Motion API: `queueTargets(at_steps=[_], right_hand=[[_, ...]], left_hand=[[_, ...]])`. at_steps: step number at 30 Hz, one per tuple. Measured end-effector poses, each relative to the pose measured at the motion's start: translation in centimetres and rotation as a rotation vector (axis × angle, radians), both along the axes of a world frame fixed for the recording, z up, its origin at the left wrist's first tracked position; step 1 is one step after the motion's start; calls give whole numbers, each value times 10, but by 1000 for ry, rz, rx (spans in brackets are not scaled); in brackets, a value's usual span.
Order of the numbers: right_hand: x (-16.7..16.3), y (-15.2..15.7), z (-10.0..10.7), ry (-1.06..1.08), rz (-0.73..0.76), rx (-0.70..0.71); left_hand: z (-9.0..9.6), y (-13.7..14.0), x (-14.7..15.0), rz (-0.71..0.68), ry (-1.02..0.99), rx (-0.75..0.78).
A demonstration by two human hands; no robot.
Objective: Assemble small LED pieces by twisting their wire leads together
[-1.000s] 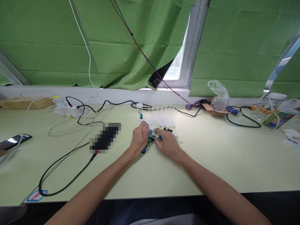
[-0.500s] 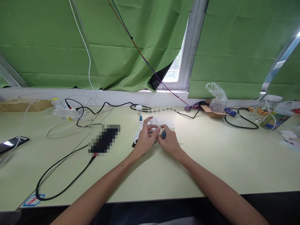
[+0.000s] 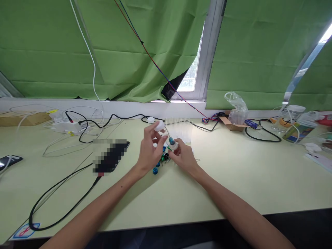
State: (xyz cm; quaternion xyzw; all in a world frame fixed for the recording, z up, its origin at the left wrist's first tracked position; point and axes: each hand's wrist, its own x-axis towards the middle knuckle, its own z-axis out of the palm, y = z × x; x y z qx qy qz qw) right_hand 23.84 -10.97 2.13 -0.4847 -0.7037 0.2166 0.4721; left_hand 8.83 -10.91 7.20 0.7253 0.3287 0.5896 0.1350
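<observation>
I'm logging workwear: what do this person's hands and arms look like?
The left hand and right hand are ungloved, the wrists without watch or band. No sleeves cover the visible forearms; the left has a small dark spot.

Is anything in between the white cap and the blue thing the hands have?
Yes: a thin stick slants up from the blue piece, at the right hand, toward the white cap, at the left hand. Nothing else shows clearly there, but see-through parts would be hard to spot.
</observation>
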Motion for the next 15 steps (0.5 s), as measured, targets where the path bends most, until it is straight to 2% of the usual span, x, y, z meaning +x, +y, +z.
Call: queueTargets(at_steps=[4, 7, 11, 15], right_hand=[[1, 3, -5, -9, 7, -43], [2, 4, -8, -39, 6, -41], [1, 5, -10, -63, 12, -27], [1, 5, -10, -81, 5, -28]], left_hand=[[32, 19, -21, 196, 114, 81], [40, 37, -42, 335, 241, 48], [21, 60, -60, 431, 359, -19], [-2, 75, -64, 447, 409, -89]])
